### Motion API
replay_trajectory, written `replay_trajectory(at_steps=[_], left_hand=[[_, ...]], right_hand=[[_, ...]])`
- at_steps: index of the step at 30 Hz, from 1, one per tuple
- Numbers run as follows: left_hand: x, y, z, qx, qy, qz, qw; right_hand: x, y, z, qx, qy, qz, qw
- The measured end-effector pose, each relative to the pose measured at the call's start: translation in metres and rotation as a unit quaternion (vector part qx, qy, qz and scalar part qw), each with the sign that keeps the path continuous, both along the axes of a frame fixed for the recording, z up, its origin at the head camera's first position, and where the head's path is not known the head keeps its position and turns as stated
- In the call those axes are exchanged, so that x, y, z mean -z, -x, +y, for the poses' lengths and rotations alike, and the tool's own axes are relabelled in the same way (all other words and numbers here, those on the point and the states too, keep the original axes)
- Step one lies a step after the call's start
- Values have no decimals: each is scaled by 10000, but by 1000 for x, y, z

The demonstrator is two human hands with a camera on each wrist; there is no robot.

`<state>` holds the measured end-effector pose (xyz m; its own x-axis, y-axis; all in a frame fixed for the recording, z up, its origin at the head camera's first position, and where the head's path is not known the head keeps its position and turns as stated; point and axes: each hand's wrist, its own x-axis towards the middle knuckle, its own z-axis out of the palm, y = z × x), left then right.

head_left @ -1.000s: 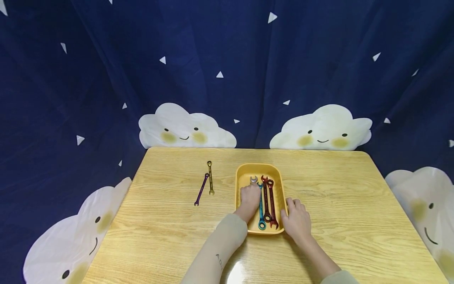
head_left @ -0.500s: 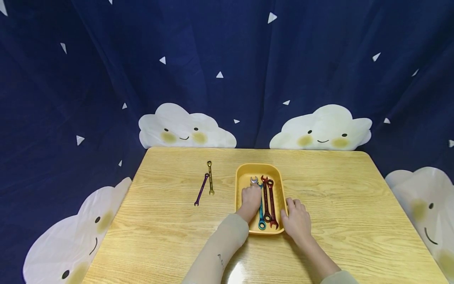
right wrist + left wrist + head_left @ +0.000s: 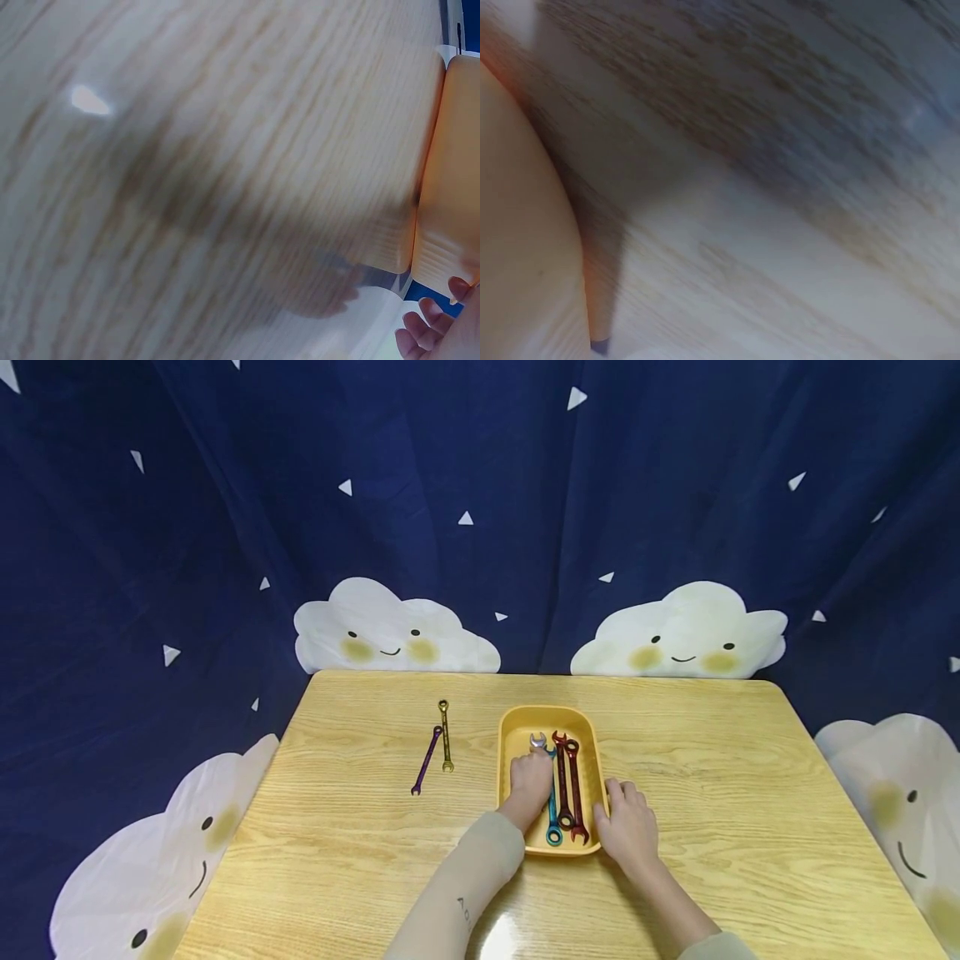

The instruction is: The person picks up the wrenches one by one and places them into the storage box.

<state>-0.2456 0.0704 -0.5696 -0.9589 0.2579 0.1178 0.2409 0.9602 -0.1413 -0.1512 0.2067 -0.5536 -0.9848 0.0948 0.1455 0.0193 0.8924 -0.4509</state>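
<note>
A yellow plastic tray [image 3: 555, 713] stands on the table. My left hand [image 3: 531, 778] reaches inside it and grips a silver combination wrench [image 3: 537, 740], whose forked end shows beyond the knuckles; the rest is hidden under the hand. Beside that hand lies a teal wrench [image 3: 553, 818], partly covered. Two red wrenches [image 3: 562, 781] lie along the tray's right side. At the right rim rests my right hand [image 3: 632, 827], thumb against the tray and fingers loosely bent outside it. The right wrist view shows those fingers [image 3: 420, 328] near the tray's corner.
Left of the tray, a purple wrench [image 3: 427, 762] and a gold wrench [image 3: 446, 737] lie on the wooden table [image 3: 352, 827], their upper parts close together. A dark blue curtain [image 3: 465, 460] with clouds hangs behind the table. The left wrist view holds mostly blurred tabletop [image 3: 780, 262].
My left hand has shifted very slightly to the right, along with the silver wrench. The right hand, the tray and the other wrenches look unmoved.
</note>
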Motion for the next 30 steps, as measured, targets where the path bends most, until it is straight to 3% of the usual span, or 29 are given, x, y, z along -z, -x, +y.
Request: replay_trajectory(at_steps=[11, 23, 30], left_hand=[[-11, 0, -5, 75, -209, -292, 9993], [-21, -3, -14, 183, -240, -14, 9995], [-28, -6, -22, 316, -385, 480, 9976]], right_hand=[[1, 0, 0, -6, -17, 5, 10000], [0, 0, 0, -15, -46, 6, 10000], [0, -1, 0, -52, -189, 49, 9998]])
